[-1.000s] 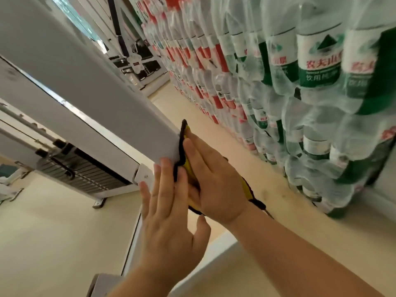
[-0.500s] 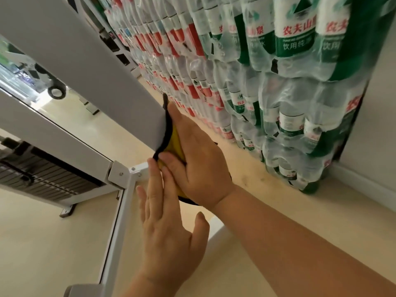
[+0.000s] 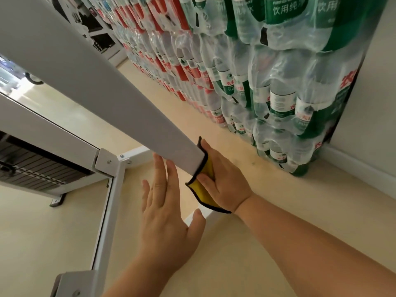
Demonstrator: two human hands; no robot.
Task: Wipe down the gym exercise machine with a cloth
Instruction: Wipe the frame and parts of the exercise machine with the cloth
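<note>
At the far left we see the weight stack (image 3: 32,170) of the gym machine (image 3: 42,123), dark plates behind a white frame, and beside it the low base bar (image 3: 108,211), which runs toward us over the floor (image 3: 42,232). From the upper left corner a broad pale beam (image 3: 96,86) of the machine comes down slantwise to the middle of the picture. This is its long axis, and its near end lies between the two hands. The left hand (image 3: 165,219) is below this end, with its fingers (image 3: 159,168) straight and together, holding nothing. Their tips reach the lower edge of the beam and seem to touch it. Just to the right, the cloth (image 3: 203,189), yellow with a black border, is pressed against the right side of the beam end. The right hand (image 3: 227,179) grips it: the thumb is folded over the cloth and the other fingers lie along the beam. So the surface to wipe stretches up and to the left from the right hand, and we judge that the next stroke should follow this axis, led by the right hand because it has the cloth. Further right, packs of water bottles (image 3: 278,93) are stacked along the wall (image 3: 375,103), not far from the right hand, and a wide stroke could brush them.
</note>
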